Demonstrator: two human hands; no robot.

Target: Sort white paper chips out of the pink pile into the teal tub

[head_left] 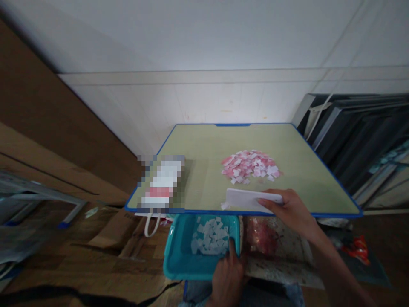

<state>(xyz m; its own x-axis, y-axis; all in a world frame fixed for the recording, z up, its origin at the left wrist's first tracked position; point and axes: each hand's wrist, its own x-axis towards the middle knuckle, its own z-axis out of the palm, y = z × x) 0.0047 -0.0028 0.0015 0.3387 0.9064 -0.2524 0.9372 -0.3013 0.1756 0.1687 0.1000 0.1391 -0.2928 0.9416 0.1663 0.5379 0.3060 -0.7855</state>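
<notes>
The right hand's grip is closed on a flat white plate (pixel 246 200) by its 3 o'clock end, thumb on the near face; the right hand (pixel 289 209) is over the near edge of the bench (pixel 201 145). The left hand (pixel 226 270) is at the 4 o'clock corner of a teal tub (pixel 179 262), index finger reaching inside beside loose white pieces (pixel 211 236); I cannot tell whether its grip has hold of the rim. From the right hand, a pile of pink and white scraps (pixel 251 166) lies at 11 o'clock. A few white scraps (pixel 225 205) sit at the plate's 9 o'clock end. A pixelated object (pixel 162 183) is farther toward 9 o'clock.
</notes>
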